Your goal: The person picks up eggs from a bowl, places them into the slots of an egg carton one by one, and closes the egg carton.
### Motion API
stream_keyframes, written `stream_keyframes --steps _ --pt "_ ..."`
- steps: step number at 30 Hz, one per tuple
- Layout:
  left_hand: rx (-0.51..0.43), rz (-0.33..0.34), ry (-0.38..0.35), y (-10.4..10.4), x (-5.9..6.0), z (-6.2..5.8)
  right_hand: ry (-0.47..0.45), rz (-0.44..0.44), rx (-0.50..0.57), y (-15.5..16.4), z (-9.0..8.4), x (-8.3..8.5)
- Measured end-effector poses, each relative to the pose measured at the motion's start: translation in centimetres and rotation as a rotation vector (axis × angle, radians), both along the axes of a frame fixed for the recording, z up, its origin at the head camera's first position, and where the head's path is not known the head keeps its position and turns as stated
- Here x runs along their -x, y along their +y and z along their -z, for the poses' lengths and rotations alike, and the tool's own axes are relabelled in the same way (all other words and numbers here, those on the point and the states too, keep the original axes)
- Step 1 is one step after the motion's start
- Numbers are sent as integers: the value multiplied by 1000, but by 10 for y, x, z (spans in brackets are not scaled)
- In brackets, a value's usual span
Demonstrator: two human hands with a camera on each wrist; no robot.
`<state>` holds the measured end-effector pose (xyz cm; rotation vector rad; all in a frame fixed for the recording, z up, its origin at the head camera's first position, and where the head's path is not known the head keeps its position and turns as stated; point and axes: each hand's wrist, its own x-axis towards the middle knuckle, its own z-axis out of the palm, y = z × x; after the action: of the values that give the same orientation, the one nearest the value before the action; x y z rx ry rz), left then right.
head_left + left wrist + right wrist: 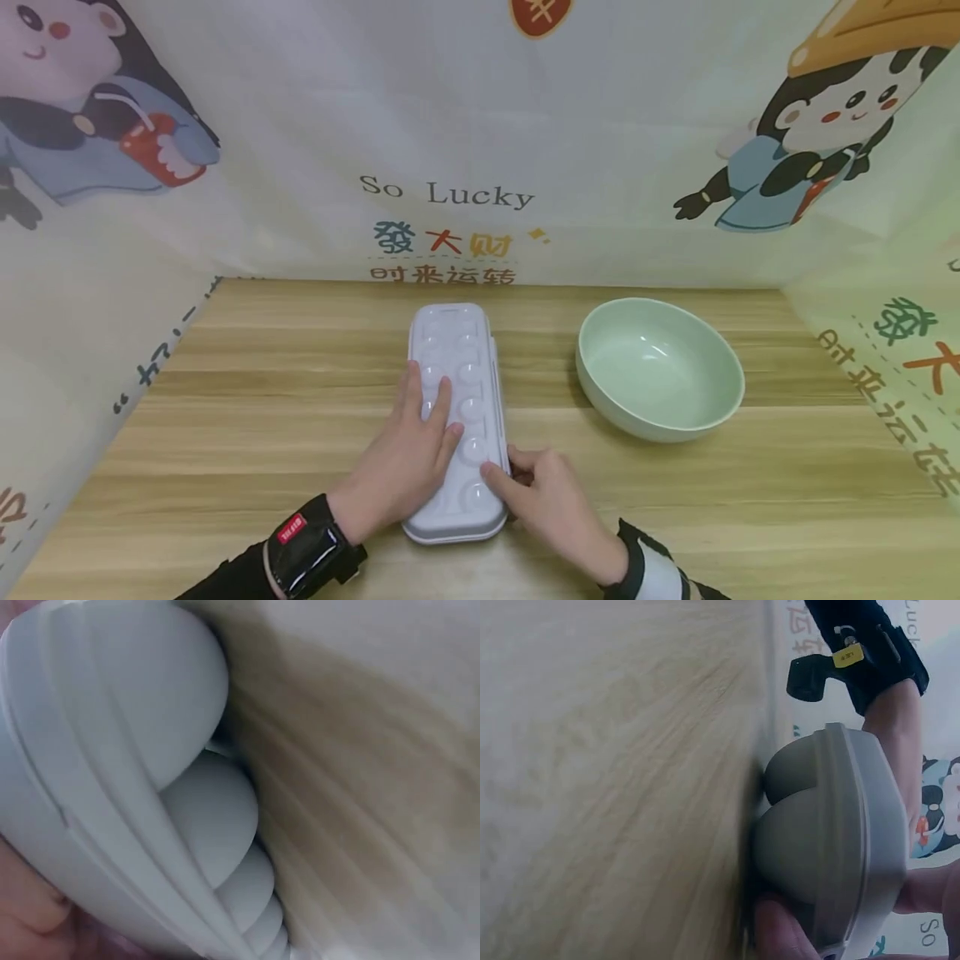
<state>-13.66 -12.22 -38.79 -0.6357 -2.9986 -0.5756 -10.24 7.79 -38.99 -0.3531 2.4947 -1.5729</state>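
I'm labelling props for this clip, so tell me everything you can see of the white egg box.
The egg box is a long, closed case of pale, plastic-looking material with two rows of domed bumps. It lies flat on the wooden table, left of the green bowl. The left hand rests flat on its lid; the right hand grips its near right edge.

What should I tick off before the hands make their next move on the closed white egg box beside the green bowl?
1. Lid seated on the egg box: ok, it lies closed and flat on the table.
2. Left hand steadying the box: ok, straight fingers rest on the lid.
3. Right hand at the near right edge: ok, thumb on the lid, fingers curled at the side.
4. Latch state: cannot tell, the right hand's fingers cover it.
5. Eggs inside: cannot tell, the shell is opaque.
6. Green bowl clear of the box: ok, it stands apart to the right and holds nothing.
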Motion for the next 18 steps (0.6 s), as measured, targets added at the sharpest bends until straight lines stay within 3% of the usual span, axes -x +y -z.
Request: stream_keyframes --steps 5,18 --pt "-17 -10 21 3 -1 2 66 16 -30 0 3 2" --pt "-2 24 56 1 -1 4 82 -37 6 3 11 11"
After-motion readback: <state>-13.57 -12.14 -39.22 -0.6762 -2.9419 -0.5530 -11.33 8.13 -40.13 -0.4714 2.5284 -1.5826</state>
